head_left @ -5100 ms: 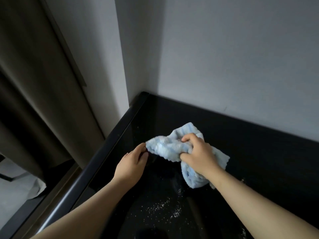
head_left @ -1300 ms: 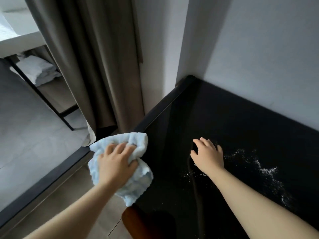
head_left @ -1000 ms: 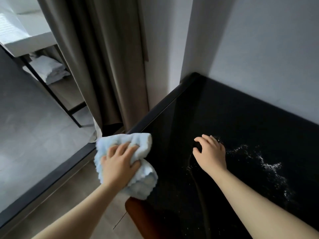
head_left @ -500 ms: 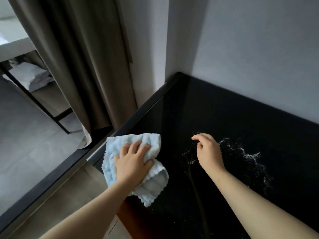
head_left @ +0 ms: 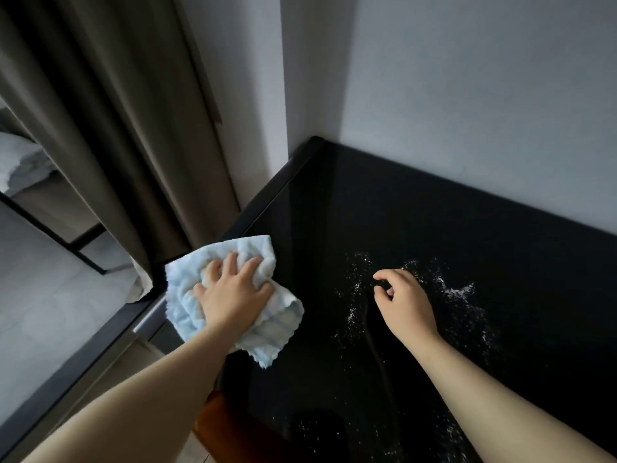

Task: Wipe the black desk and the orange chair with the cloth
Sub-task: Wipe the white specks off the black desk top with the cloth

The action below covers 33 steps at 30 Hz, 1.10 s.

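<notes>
The glossy black desk fills the right half of the view, against a pale wall. My left hand presses a crumpled light blue cloth onto the desk's front left corner, and part of the cloth hangs over the edge. My right hand hovers at the desk's middle with fingers curled, thumb and forefinger nearly pinched, holding nothing I can see. White crumbs lie scattered around it. A sliver of the orange chair shows below the desk's front edge, under my left forearm.
A brown curtain hangs left of the desk beside a white wall column. A dark floor track runs diagonally at the lower left, with grey floor beyond. A thin dark cable lies on the desk.
The cloth passed from my right hand to my left, went off the desk's left edge, and now sits on the front left corner. My right hand's fingers have curled in.
</notes>
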Each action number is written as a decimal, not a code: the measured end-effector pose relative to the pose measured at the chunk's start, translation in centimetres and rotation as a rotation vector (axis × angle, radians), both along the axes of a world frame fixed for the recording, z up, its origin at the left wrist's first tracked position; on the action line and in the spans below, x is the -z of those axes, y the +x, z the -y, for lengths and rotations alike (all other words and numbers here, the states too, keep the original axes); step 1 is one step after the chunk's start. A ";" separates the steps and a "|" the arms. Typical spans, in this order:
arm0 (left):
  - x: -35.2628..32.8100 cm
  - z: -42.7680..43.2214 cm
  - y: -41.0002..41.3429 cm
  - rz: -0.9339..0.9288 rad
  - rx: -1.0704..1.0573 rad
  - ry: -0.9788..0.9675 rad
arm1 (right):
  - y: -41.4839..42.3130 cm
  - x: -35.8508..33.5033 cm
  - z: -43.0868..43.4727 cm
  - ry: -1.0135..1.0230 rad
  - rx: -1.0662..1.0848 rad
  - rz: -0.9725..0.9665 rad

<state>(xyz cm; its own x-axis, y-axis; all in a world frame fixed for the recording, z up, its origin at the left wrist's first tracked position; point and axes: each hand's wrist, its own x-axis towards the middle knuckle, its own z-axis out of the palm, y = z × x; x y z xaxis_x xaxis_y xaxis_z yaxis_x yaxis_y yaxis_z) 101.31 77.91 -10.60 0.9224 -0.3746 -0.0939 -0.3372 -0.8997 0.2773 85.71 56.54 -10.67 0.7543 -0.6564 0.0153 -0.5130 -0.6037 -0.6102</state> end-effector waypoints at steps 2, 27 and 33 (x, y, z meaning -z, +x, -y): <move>-0.2 2.9 -2.1 -0.009 0.159 0.019 | 0.0 0.0 0.3 -0.002 0.010 0.009; -1.2 12.7 0.7 -0.192 0.252 0.023 | -6.2 -1.5 7.0 -0.147 0.258 -0.067; -1.0 16.2 -5.2 -0.096 0.662 0.006 | -6.5 -1.5 8.7 -0.171 0.332 -0.268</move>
